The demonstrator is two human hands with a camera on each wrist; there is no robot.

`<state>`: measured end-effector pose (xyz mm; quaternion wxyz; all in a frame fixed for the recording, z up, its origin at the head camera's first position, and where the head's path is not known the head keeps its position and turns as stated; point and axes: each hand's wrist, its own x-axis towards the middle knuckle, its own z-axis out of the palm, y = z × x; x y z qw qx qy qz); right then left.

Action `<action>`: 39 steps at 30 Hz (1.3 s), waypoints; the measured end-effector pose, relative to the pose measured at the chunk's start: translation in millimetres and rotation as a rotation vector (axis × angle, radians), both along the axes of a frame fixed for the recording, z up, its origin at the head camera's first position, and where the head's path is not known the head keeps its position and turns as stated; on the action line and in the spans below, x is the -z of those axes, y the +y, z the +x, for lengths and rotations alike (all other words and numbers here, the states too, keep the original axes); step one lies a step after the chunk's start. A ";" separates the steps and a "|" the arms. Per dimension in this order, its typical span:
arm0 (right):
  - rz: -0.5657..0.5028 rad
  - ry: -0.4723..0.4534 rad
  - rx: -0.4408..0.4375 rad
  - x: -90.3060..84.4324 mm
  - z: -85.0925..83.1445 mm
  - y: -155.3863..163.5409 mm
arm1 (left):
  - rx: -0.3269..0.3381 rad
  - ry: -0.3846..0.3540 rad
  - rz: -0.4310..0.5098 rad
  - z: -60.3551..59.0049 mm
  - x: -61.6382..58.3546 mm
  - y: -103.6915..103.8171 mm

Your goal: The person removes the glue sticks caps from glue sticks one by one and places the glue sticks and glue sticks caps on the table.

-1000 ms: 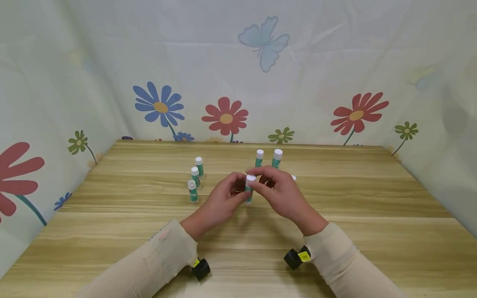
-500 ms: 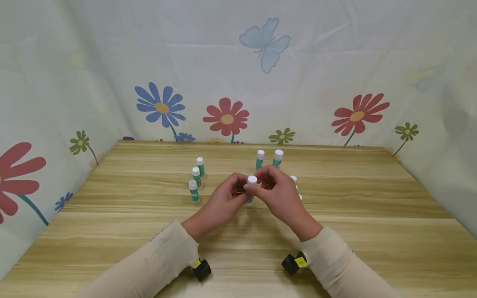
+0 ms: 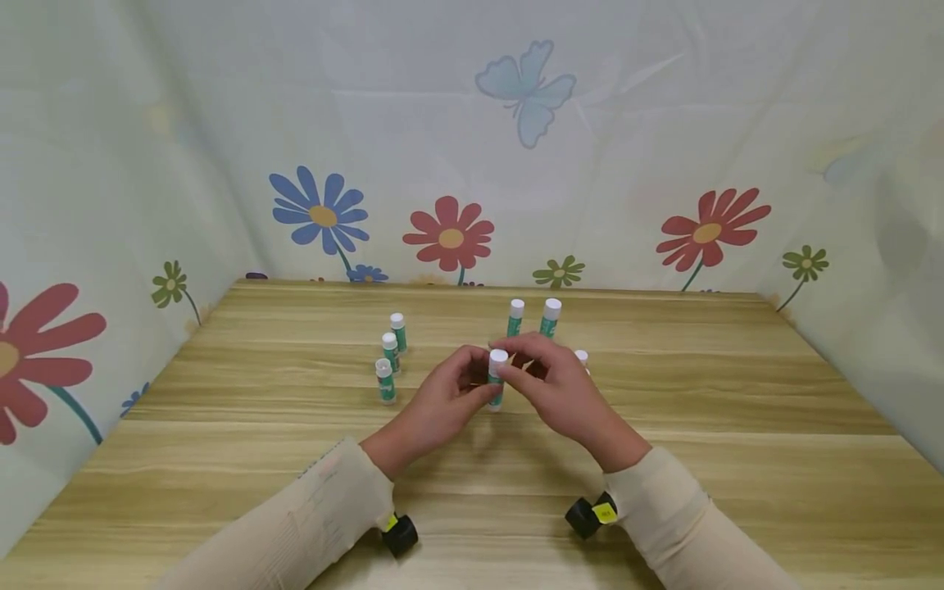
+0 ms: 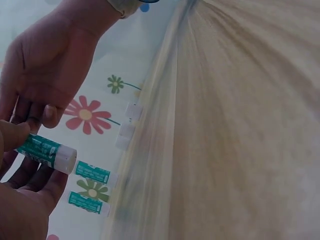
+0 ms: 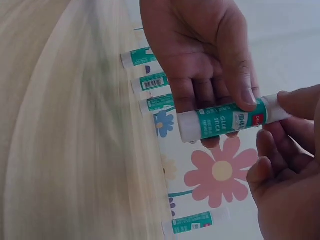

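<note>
A green-and-white glue stick stands upright between both hands near the middle of the table. My left hand grips its green body; the right wrist view shows that thumb pressed along the label of the glue stick. My right hand pinches the white cap at the upper end between thumb and fingers. Left of the hands stand three more glue sticks in a row, the nearest glue stick showing a translucent top.
Behind my right hand stand two glue sticks, a thinner glue stick and a thicker glue stick. Another white cap shows past the right hand, its lower part hidden. A flowered cloth rises behind the wooden table.
The right hand's fingers shift around the cap, its wrist moving left and then back right. The left hand keeps its grip, and the glue stick stays almost in place.
</note>
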<state>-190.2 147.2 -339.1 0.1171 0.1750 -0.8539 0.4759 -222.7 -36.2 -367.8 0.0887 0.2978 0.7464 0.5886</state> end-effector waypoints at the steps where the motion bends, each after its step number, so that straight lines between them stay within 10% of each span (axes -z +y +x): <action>1: -0.010 -0.008 0.017 0.5 0.1 -0.6 | -0.001 -0.001 0.001 0.2 0.1 -0.2; 11: -0.122 -0.003 0.184 8.6 3.5 -12.3 | 0.015 0.008 0.025 -0.2 2.2 0.4; 26: -0.007 0.064 0.006 2.3 3.3 -3.6 | -0.001 0.023 0.016 -0.8 2.4 -1.0; 39: -0.081 0.009 0.164 6.6 5.8 -11.4 | 0.012 0.024 0.016 2.1 2.2 0.7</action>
